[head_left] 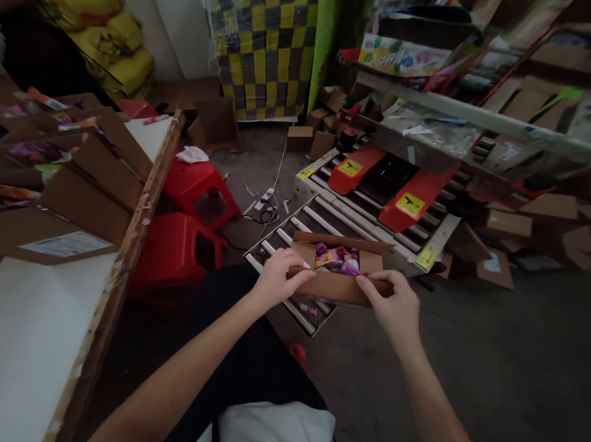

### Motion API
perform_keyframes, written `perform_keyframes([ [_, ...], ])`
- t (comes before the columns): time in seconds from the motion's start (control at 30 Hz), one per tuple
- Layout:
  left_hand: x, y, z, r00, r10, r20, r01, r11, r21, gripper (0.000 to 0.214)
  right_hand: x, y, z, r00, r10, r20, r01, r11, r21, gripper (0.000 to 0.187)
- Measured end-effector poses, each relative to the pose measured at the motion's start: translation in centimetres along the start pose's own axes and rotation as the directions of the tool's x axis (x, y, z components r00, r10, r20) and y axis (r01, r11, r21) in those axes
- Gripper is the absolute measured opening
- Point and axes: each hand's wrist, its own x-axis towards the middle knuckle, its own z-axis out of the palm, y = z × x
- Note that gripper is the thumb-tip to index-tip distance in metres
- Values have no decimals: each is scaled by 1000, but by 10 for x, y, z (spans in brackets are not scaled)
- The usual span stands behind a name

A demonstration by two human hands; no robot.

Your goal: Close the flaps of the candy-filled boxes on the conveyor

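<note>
A small cardboard box (337, 286) with raised flaps sits over the roller conveyor (309, 221) in front of me. Inside it lie several shiny purple and yellow packets (338, 258). My left hand (283, 278) grips the near flap at its left end, thumb on the near face and fingers over the edge. At the flap's right end my right hand (393, 302) pinches the cardboard between thumb and fingers. The fingertips behind the flap are partly hidden.
A carton-sealing machine (393, 181) with red guides stands beyond the rollers. Left is a white table (42, 330) with open boxes of packets (87, 180). Red stools (174, 252), a power strip (264, 199) and cable lie between. Loose cartons (492, 255) litter the floor at right.
</note>
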Motion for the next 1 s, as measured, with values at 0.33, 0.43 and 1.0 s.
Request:
perform_keyframes([
  [0.33, 28, -28, 6, 997, 8, 75, 12, 964, -264, 75, 4, -14, 13, 958, -244, -148, 145, 862, -486, 89],
  [0.43, 21, -29, 12, 999, 2, -46, -14, 966, -259, 55, 13, -9, 11, 944, -330, 15, 298, 832, -467, 89],
  [1.0, -30, 18, 41, 919, -172, -354, 184, 983, 1, 20, -49, -41, 51, 872, -333, 360, 459, 811, -363, 72],
])
